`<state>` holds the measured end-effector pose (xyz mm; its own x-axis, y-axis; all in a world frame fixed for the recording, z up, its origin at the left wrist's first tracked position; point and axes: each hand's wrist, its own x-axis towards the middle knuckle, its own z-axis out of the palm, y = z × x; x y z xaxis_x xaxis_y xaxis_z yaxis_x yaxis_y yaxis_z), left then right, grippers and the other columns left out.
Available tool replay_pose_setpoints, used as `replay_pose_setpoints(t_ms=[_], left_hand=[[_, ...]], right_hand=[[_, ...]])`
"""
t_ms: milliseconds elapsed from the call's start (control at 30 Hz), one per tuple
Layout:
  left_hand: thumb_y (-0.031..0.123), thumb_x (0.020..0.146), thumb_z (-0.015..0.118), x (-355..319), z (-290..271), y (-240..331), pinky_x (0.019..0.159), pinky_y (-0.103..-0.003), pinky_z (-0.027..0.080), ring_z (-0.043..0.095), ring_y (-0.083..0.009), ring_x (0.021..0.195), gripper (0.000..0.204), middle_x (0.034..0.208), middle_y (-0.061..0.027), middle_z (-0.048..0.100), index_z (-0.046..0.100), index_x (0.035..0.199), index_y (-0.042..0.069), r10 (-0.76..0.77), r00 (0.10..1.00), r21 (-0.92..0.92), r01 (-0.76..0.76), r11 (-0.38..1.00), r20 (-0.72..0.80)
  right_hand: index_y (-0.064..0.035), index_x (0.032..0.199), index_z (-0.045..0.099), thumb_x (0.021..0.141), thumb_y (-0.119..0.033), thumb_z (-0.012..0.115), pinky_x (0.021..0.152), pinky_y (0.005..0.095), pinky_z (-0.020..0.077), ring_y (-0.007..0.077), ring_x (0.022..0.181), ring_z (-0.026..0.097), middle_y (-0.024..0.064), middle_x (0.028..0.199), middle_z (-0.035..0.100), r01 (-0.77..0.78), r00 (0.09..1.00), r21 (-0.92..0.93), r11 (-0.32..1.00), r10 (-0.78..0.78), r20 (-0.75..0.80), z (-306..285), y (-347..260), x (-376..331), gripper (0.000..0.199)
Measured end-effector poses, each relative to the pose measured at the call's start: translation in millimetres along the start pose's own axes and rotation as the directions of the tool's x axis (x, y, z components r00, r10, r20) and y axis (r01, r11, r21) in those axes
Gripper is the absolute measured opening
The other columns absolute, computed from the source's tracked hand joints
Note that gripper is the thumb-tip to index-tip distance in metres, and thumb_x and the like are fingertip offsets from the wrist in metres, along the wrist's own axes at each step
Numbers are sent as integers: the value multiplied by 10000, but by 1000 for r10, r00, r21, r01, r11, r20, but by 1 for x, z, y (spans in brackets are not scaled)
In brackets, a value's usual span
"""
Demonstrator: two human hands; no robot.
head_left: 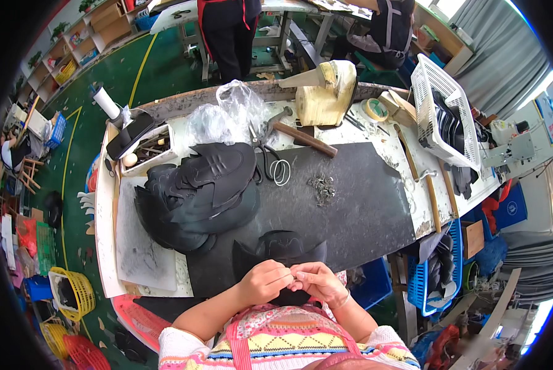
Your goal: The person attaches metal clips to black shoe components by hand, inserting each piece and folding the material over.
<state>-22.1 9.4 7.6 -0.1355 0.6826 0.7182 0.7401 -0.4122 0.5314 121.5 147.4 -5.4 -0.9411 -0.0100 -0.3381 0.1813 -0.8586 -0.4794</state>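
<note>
My patterned apron (282, 336) is closest. Just past it my left hand (266, 282) and right hand (318, 283) meet, each with fingertips drawn together; what they pinch, if anything, I cannot tell. The curved black piece (279, 242) lies right beyond them, on the near edge of my dark mat (362, 209). A black pile (205, 191) sits to its left, scissors (263, 147) farther off.

Multicoloured patterned top (288, 338), pink straps (240, 350)
</note>
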Motion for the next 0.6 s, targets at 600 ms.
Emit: replay_pose_setpoints(t_ms=[600], left_hand=[[-26, 698, 651, -13, 5, 15, 598, -343, 499, 607, -269, 674, 140, 786, -120, 604, 598, 825, 1, -457, 889, -92, 456, 885, 12]], right_hand=[[30, 966, 615, 852, 46, 601, 670, 267, 521, 166, 771, 617, 90, 868, 606, 225, 953, -307, 924, -275, -127, 10, 18, 4, 115]])
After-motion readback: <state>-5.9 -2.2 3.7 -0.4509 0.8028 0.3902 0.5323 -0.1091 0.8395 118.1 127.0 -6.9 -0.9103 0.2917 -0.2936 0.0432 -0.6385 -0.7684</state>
